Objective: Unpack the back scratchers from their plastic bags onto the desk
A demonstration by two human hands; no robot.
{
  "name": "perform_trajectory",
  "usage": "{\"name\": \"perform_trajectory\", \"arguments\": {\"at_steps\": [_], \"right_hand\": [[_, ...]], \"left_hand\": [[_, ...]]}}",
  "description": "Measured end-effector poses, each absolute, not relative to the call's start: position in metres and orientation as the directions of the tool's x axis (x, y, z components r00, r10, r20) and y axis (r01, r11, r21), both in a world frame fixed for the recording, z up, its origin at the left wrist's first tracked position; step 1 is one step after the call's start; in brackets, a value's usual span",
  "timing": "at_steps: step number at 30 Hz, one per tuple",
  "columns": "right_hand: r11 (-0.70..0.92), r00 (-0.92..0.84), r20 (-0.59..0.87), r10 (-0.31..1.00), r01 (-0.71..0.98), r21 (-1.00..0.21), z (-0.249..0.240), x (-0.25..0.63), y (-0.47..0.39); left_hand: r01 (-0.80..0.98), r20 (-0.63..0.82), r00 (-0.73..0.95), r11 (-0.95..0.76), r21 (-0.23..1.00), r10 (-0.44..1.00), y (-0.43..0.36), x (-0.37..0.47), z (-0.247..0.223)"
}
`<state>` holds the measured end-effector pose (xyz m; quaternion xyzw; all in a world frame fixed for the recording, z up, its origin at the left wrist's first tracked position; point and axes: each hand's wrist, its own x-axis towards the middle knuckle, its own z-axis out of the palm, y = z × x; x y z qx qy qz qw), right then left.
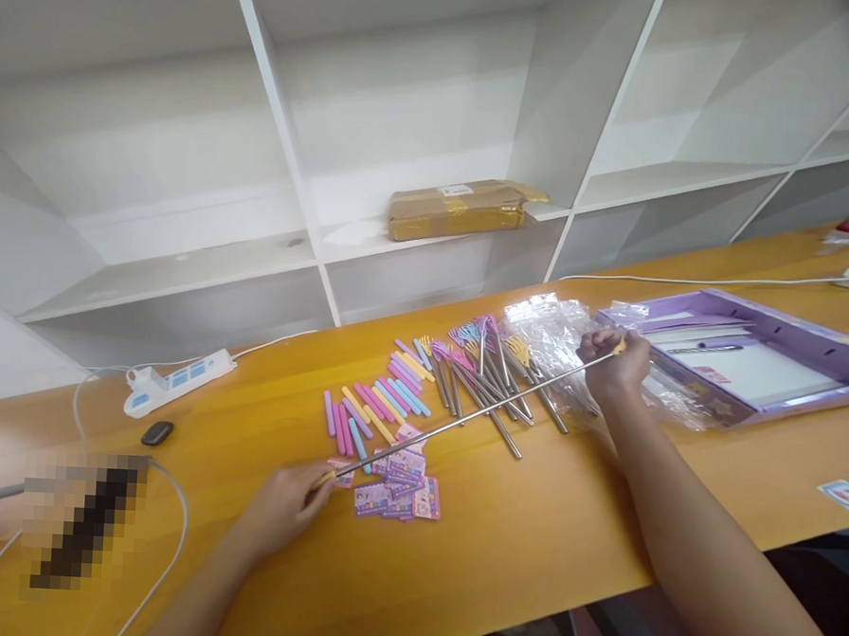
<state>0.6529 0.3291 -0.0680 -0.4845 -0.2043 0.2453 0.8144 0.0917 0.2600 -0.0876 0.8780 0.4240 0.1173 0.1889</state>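
A telescopic back scratcher (476, 412), its thin metal rod drawn out long, slants across the desk between my two hands. My left hand (287, 505) is closed on its yellow end at the lower left. At the other end, my right hand (615, 368) grips it near a bit of yellow that shows at the fingers. Beneath and behind the rod lie several back scratchers (489, 374) with pink, blue and yellow claw heads. Several coloured tubes (371, 405) in pink, purple, blue and yellow lie to their left. Small printed cards (398, 487) are piled close to my left hand.
Clear plastic bags (552, 329) are heaped beside a purple box (739, 410) holding papers and a pen. A power strip (179, 381) with cables and a small black object (157, 433) are at left. A taped carton (459, 211) sits on the white shelf.
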Motion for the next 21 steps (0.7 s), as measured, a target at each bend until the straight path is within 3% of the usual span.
{"name": "perform_trajectory", "arguments": {"at_steps": [3, 5, 7, 8, 9, 11, 17, 19, 21], "right_hand": [[0.438, 0.697, 0.262, 0.667, -0.082, -0.895, -0.052, 0.583, 0.308], [0.446, 0.521, 0.372, 0.768, -0.019, -0.895, -0.057, 0.506, 0.282], [0.469, 0.214, 0.457, 0.863, -0.007, -0.883, -0.070, 0.426, 0.252], [0.501, -0.066, 0.503, 0.862, -0.037, -0.864, -0.077, 0.392, 0.239], [0.483, -0.221, 0.487, 0.845, -0.076, -0.872, -0.082, 0.367, 0.229], [0.444, -0.347, 0.433, 0.832, -0.052, -0.895, -0.083, 0.345, 0.222], [0.561, -0.536, 0.333, 0.776, 0.345, -0.752, -0.044, 0.449, 0.269], [0.466, -0.394, 0.268, 0.879, 0.591, -0.659, -0.035, 0.504, 0.285], [0.201, -0.084, 0.233, 0.969, 0.819, -0.538, -0.033, 0.562, 0.295]], "left_hand": [[0.674, 0.001, 0.576, -0.476, 0.564, 0.817, 0.256, 0.102, -0.088], [0.622, -0.020, 0.575, -0.422, 0.660, 0.818, 0.249, 0.112, -0.094], [0.545, -0.002, 0.608, -0.415, 0.728, 0.794, 0.240, 0.121, -0.102], [0.510, 0.017, 0.625, -0.425, 0.748, 0.781, 0.236, 0.124, -0.106], [0.487, 0.035, 0.632, -0.432, 0.759, 0.774, 0.233, 0.125, -0.109], [0.476, 0.053, 0.616, -0.425, 0.770, 0.786, 0.233, 0.123, -0.112], [0.473, 0.070, 0.524, -0.359, 0.805, 0.849, 0.248, 0.115, -0.111], [0.454, 0.069, 0.522, -0.346, 0.821, 0.850, 0.249, 0.115, -0.114], [0.435, 0.068, 0.532, -0.341, 0.833, 0.844, 0.247, 0.116, -0.117]]}}
